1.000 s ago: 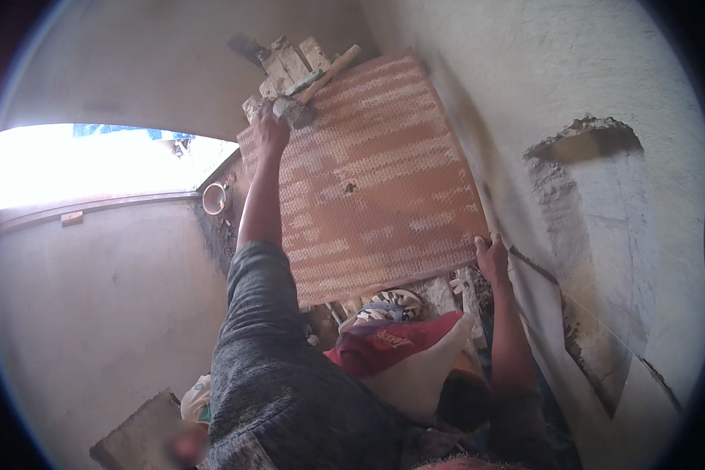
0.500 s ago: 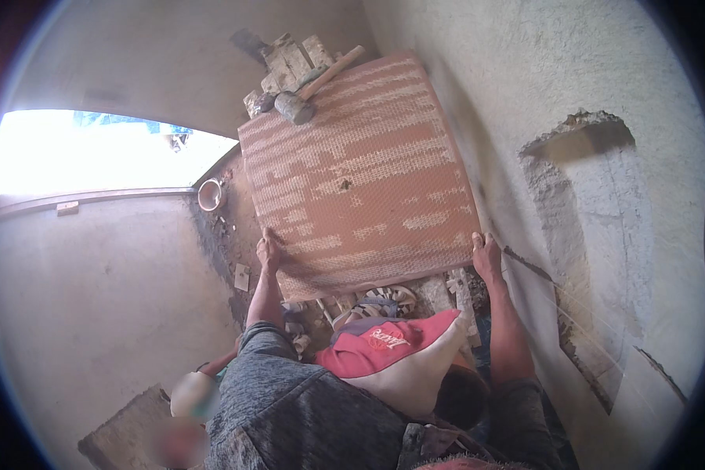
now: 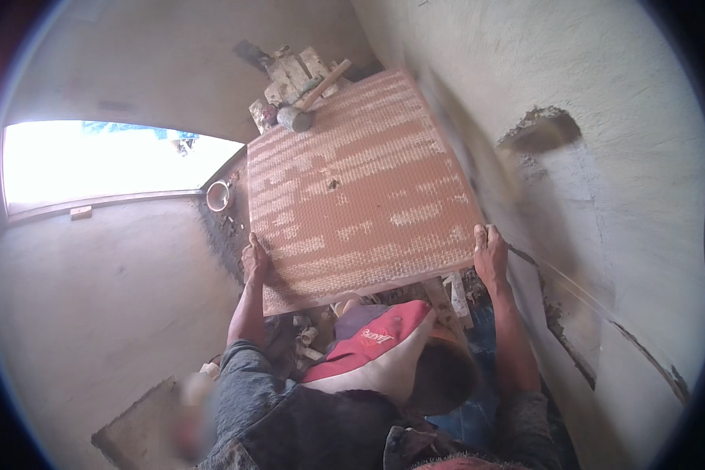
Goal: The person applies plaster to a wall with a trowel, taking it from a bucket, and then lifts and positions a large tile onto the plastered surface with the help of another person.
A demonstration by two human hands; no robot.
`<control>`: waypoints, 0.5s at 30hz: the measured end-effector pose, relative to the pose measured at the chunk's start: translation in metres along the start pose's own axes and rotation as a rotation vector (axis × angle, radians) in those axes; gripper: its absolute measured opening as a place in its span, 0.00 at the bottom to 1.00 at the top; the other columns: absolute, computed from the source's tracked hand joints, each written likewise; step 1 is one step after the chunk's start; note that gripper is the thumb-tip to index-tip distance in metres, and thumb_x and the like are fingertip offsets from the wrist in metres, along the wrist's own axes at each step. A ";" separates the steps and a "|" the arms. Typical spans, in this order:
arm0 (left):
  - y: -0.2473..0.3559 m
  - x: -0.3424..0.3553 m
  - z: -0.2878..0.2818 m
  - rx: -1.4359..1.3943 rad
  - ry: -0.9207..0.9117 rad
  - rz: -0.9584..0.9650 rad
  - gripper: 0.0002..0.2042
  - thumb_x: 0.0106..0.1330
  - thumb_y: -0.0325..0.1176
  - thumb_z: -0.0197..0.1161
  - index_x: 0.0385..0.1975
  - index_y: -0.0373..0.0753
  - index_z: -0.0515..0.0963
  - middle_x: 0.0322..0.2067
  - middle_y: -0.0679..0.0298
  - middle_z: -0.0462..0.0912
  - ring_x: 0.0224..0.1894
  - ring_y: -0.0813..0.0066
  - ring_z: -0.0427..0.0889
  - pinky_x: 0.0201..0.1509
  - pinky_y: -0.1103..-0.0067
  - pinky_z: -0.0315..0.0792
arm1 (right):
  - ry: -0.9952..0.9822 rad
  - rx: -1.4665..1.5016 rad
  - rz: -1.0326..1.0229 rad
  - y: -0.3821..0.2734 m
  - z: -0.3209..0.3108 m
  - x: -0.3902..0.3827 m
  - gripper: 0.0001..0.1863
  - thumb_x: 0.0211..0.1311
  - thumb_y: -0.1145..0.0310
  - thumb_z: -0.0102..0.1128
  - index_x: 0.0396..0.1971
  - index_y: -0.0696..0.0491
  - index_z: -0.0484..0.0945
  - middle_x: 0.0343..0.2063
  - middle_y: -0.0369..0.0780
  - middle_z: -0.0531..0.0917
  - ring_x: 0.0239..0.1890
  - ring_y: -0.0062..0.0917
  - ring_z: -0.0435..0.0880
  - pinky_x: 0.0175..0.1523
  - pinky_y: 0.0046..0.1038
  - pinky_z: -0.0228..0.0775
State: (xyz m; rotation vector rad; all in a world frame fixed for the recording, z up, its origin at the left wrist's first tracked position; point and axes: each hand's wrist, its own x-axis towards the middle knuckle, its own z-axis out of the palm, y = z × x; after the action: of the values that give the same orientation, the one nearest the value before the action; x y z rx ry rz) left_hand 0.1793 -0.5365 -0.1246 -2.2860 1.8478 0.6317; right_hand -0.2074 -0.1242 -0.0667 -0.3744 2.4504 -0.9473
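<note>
A large square tile (image 3: 368, 196) spans the middle of the view, its reddish-brown, finely patterned back facing up with pale streaks across it. My left hand (image 3: 254, 258) is closed on its left edge near the close corner. On the opposite edge, my right hand (image 3: 490, 252) grips the tile near the right close corner, thumb on top. A mallet (image 3: 294, 119) with a grey head and wooden handle lies at the tile's far left edge; whether it touches the tile I cannot tell.
Between my arms bends another person (image 3: 376, 345) in a red and white top. Pale blocks (image 3: 290, 74) are piled beyond the tile. A round bucket (image 3: 218, 196) stands left, below a bright opening (image 3: 117, 160). The right wall has a broken recess (image 3: 548, 145).
The tile's close left corner has shifted left and slightly toward me, my left hand moving with it. Below it, the other person's head has come further into view. My grip stays on both edges.
</note>
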 end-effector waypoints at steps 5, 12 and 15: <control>0.018 -0.030 -0.038 0.020 0.004 -0.098 0.41 0.64 0.66 0.40 0.45 0.25 0.78 0.49 0.38 0.77 0.57 0.46 0.73 0.61 0.62 0.64 | 0.021 -0.074 0.001 -0.033 -0.039 0.002 0.22 0.70 0.55 0.45 0.34 0.62 0.75 0.29 0.57 0.79 0.35 0.53 0.79 0.39 0.44 0.68; 0.017 -0.045 -0.074 0.124 -0.084 -0.183 0.44 0.62 0.68 0.41 0.48 0.23 0.75 0.51 0.37 0.75 0.58 0.46 0.72 0.62 0.63 0.62 | -0.084 -0.114 0.040 -0.089 -0.084 0.022 0.22 0.69 0.56 0.46 0.30 0.63 0.76 0.26 0.56 0.78 0.33 0.53 0.77 0.39 0.44 0.66; 0.032 -0.052 -0.086 0.155 -0.165 -0.166 0.45 0.62 0.69 0.41 0.49 0.22 0.74 0.52 0.36 0.74 0.59 0.45 0.71 0.62 0.63 0.62 | -0.100 -0.141 0.061 -0.102 -0.094 0.033 0.23 0.69 0.57 0.46 0.28 0.65 0.75 0.24 0.56 0.77 0.30 0.52 0.76 0.37 0.44 0.65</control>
State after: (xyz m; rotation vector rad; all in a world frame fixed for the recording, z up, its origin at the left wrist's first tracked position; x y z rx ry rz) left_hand 0.1602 -0.5283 -0.0217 -2.1871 1.5572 0.6090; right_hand -0.2776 -0.1591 0.0524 -0.3836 2.4288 -0.7155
